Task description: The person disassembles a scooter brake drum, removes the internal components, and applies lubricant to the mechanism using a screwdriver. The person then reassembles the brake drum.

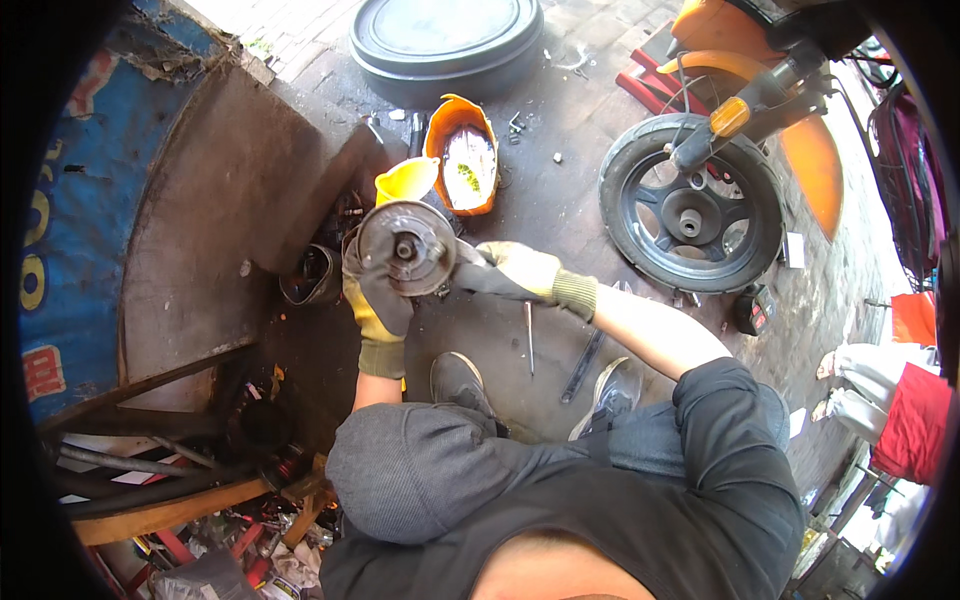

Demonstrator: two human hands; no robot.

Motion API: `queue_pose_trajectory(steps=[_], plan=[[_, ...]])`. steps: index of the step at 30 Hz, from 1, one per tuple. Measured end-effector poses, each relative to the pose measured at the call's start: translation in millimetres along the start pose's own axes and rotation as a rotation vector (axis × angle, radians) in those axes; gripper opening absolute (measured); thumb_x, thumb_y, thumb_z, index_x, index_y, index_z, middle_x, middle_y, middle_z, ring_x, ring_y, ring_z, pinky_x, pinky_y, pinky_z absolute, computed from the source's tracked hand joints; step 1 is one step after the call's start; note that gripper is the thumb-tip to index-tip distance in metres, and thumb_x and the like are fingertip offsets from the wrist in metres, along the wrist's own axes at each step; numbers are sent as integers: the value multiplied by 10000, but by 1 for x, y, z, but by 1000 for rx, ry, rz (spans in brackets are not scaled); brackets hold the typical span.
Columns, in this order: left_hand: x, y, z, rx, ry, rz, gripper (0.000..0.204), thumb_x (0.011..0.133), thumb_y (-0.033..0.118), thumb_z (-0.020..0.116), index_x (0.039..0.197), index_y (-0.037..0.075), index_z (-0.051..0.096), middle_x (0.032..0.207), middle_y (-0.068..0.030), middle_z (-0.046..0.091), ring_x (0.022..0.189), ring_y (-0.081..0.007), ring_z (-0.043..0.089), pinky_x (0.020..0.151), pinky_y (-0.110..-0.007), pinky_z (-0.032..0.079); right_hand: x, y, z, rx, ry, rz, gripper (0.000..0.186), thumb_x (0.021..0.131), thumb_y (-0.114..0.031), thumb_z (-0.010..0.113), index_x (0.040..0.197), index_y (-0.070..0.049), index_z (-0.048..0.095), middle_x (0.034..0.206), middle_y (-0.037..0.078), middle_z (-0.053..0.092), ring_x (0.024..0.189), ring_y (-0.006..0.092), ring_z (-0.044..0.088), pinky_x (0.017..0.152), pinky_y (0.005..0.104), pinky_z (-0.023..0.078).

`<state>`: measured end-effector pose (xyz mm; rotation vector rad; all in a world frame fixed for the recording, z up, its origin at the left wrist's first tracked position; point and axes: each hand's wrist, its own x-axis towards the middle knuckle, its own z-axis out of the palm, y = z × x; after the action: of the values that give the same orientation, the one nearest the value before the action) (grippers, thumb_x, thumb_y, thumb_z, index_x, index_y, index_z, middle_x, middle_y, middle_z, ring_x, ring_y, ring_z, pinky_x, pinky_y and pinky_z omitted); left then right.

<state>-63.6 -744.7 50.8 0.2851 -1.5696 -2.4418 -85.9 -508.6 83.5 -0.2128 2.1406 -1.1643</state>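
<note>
My left hand (378,305), in a yellow and grey glove, grips the left and lower side of a round metal hub plate (410,235) with a central bore. My right hand (510,268), gloved alike, is closed on the plate's right side, at a metal part sticking out there; its fingertips are partly hidden. Just beyond the plate stands a yellow funnel-like container (405,178), with an orange cut-open container (465,165) to its right. A thin tool (530,340) and a dark flat bar (590,355) lie on the floor (540,320) below my right hand.
A scooter wheel (690,220) on an orange-bodied scooter stands at right. A large grey lid (445,45) lies at the top. A blue panel (80,230) and clutter (230,540) fill the left. At far right another person (870,395) shows partly, in grey and red.
</note>
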Motion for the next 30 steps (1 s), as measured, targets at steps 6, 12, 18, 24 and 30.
queue_pose_trajectory(steps=[6,12,18,24,30], plan=[[-11,34,0,472,-115,15,422,972,174,801,1345,6,699,1213,-60,761,1095,-149,710,981,-316,574,13,4,-23,-318,-96,-107,365,990,-391,711,1094,-50,792,1066,169,801,985,326,770,923,409,594],[-12,45,19,822,-460,94,501,916,169,884,1369,29,723,1226,-40,758,1106,-123,709,986,-299,574,27,14,-44,-644,22,-372,221,881,-202,704,1037,-62,777,1034,181,776,1007,393,747,905,487,593],[-9,23,9,233,36,-84,370,1028,198,759,1327,-11,696,1259,-78,746,1150,-154,691,1025,-326,556,-26,-20,-3,122,-311,34,599,939,-636,723,1129,-73,802,1033,128,796,1001,268,748,987,364,541],[-8,62,11,521,-305,-61,408,949,178,845,1311,26,734,1199,-36,773,1088,-129,716,972,-301,580,11,-5,-44,-239,-171,-226,391,951,-391,786,1162,-62,783,924,129,790,857,256,764,819,394,601],[-12,59,29,536,-231,5,429,945,133,819,1337,-4,709,1232,-66,757,1133,-161,708,1000,-319,574,3,-7,-27,-453,-262,-126,410,903,-494,744,1049,-112,779,966,179,790,953,347,777,882,452,595]])
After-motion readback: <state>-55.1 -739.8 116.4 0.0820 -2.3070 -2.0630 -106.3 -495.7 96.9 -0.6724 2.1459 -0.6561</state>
